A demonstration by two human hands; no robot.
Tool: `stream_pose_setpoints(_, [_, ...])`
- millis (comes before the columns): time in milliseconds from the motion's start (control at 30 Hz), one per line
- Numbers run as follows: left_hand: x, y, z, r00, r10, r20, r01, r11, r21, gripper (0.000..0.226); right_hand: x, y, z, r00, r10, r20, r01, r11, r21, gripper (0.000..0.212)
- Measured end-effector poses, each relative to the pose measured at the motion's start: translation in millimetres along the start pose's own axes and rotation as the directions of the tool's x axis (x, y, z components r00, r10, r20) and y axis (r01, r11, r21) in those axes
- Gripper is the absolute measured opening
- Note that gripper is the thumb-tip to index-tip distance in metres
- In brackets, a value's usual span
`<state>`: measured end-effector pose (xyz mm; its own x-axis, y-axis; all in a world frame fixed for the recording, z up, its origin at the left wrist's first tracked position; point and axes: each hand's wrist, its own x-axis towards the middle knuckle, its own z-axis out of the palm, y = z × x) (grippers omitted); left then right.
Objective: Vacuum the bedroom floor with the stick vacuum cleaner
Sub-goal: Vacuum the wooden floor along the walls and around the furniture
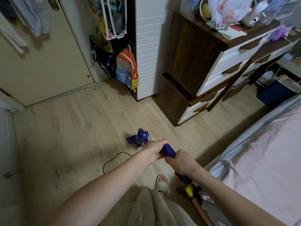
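Wooden drawers (211, 75) and bed (263, 144) flank the vacuum (141, 138), both hands' fingers (160, 144) grasping its handle (169, 151).

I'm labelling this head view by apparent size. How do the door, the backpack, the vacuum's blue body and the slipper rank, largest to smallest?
1. Door
2. Backpack
3. Vacuum's blue body, partly hidden behind the left hand
4. Slipper, partly hidden; it looks close to the body in size, so that order is unsure.

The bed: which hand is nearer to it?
Right. The right hand grips the vacuum handle on the side toward the bed; the left hand grips farther away.
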<state>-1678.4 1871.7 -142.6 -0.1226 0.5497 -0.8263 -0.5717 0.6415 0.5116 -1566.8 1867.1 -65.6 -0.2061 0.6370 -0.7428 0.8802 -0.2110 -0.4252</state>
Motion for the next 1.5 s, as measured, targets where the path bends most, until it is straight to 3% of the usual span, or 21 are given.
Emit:
stream_pose_setpoints(100, [8,-5,-11,1.0,0.014,-0.009,-0.013,0.998,0.058,0.016,7,8,32,0.999,0.042,0.008,-0.043,0.98,0.195,0.018])
stream_pose_setpoints(200, [17,-6,-35,0.999,0.016,-0.032,-0.013,0.994,0.108,0.008,13,5,59,0.973,0.087,0.213,-0.192,0.813,0.55,0.019])
stream_pose_setpoints(267, [22,1,-50,0.999,0.028,-0.023,-0.025,0.99,0.14,0.008,16,-6,66,0.957,0.042,0.289,-0.225,0.736,0.639,0.018])
stream_pose_setpoints(533, [44,41,-66,0.992,0.117,-0.054,-0.108,0.985,0.137,0.021,53,-51,70,1.0,0.019,0.022,-0.027,0.884,0.467,0.021])
stream_pose_setpoints(800, [62,52,-66,0.99,0.134,-0.03,-0.133,0.99,0.047,0.023,63,-61,48,0.999,-0.053,-0.011,0.054,0.974,0.218,0.016])
stream_pose_setpoints(1100, [84,94,-50,0.985,0.158,-0.067,-0.161,0.985,-0.058,0.019,104,-89,17,0.991,-0.122,-0.057,0.128,0.985,0.119,0.009])
stream_pose_setpoints(1267, [98,115,-11,0.991,0.107,-0.082,-0.112,0.992,-0.052,0.015,128,-84,-27,0.995,-0.103,0.007,0.1,0.983,0.15,0.007])
stream_pose_setpoints(1400, [114,147,23,0.996,0.054,-0.078,-0.054,0.999,0.006,0.016,150,-89,-75,0.983,-0.053,0.176,-0.016,0.929,0.369,0.009])
stream_pose_setpoints(1500, [126,161,53,0.998,0.013,-0.068,-0.012,1.0,0.009,0.012,159,-83,-117,0.961,-0.047,0.272,-0.057,0.93,0.364,0.01])
